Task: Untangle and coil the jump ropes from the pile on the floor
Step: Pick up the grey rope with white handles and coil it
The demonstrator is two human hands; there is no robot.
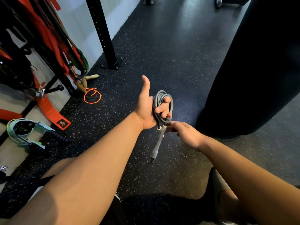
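Forearms [90, 172] reach out above the floor [162, 54]. Left hand [146, 111] has its grip clamped on the coiled grey jump rope [159, 96], one handle [158, 143] hanging below. Right hand [186, 135] touches the rope end; I cannot tell whether its grip pinches it.

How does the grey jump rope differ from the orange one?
The grey rope is wound in tight coils around the left hand; the orange rope lies in a loose loop on the floor. The grey rope has pale grey handles; the orange rope has wooden handles. Both are thin cords.
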